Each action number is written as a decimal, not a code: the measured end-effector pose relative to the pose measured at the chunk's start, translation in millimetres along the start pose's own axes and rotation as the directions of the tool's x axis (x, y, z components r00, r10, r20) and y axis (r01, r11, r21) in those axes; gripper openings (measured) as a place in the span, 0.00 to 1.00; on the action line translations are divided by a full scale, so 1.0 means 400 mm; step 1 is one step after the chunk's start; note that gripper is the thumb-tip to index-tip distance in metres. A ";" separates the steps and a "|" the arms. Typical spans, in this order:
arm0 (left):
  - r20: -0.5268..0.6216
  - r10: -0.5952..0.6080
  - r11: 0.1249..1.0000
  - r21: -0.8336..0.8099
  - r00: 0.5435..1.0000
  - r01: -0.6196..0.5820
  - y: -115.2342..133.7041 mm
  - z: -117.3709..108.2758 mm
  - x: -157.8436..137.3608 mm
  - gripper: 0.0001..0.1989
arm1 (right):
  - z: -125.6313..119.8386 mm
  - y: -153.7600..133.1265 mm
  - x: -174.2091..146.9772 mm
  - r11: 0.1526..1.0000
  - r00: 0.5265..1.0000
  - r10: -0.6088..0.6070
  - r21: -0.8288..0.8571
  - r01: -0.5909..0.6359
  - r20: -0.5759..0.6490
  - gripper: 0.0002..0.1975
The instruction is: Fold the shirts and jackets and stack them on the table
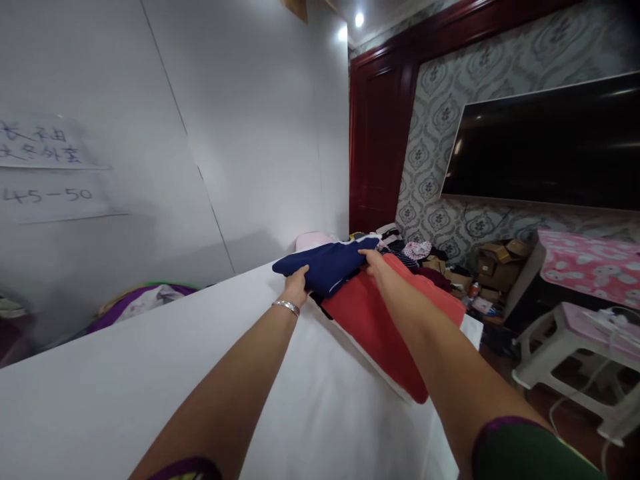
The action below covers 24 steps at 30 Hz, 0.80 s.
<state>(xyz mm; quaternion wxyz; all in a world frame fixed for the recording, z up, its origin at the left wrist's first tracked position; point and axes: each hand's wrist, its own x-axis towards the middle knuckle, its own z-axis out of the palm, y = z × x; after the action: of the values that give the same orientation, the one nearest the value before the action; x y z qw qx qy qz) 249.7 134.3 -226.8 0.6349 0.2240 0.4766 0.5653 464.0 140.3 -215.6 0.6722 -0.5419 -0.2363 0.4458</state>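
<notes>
Head-height view, forward-down toward blue cloth (325, 265)

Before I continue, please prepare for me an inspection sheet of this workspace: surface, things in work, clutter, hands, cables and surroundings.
Surface: white table, with red cloth lying on it.
Things in work: dark blue cloth, at the red cloth's far end.
Clutter: heaped clothes beyond the red cloth; cardboard boxes near the wall.
Hands: left hand and right hand both grip the dark blue cloth.
Cables: white cable on the stool, hanging down.
Surroundings: television on patterned wall; handwritten paper signs at left.
</notes>
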 end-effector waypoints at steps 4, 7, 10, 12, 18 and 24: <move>0.082 0.083 0.996 -0.043 0.993 -0.080 0.102 0.065 0.032 0.27 | 0.037 -0.091 0.029 0.986 0.988 -0.144 0.092 0.138 0.062 0.20; 0.142 0.118 0.992 -0.062 0.983 -0.110 0.131 0.093 0.054 0.25 | 0.040 -0.116 0.050 0.960 0.963 -0.259 0.130 0.249 0.075 0.20; 0.135 0.043 0.999 -0.028 0.990 -0.039 0.074 0.075 0.065 0.21 | 0.013 -0.067 0.055 0.989 0.989 -0.149 -0.024 0.148 -0.014 0.18; 0.085 -0.036 0.999 0.013 0.996 0.035 0.009 0.045 0.067 0.21 | -0.014 -0.007 0.051 0.991 0.996 -0.035 -0.128 0.025 -0.080 0.18; 0.022 -0.107 0.993 0.061 0.994 0.106 -0.074 -0.010 0.078 0.24 | -0.056 0.099 0.037 0.969 0.992 -0.001 -0.247 -0.029 -0.122 0.21; 0.058 -0.137 0.988 0.079 0.989 0.132 -0.047 -0.007 0.091 0.23 | -0.062 0.108 0.027 0.896 0.977 -0.185 -0.426 0.124 -0.105 0.30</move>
<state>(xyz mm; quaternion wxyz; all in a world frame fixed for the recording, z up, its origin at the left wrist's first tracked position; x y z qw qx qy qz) 253.3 162.6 -256.3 0.6778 0.2326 0.4909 0.4955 474.3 137.6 -265.2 0.5895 -0.6826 -0.3197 0.2903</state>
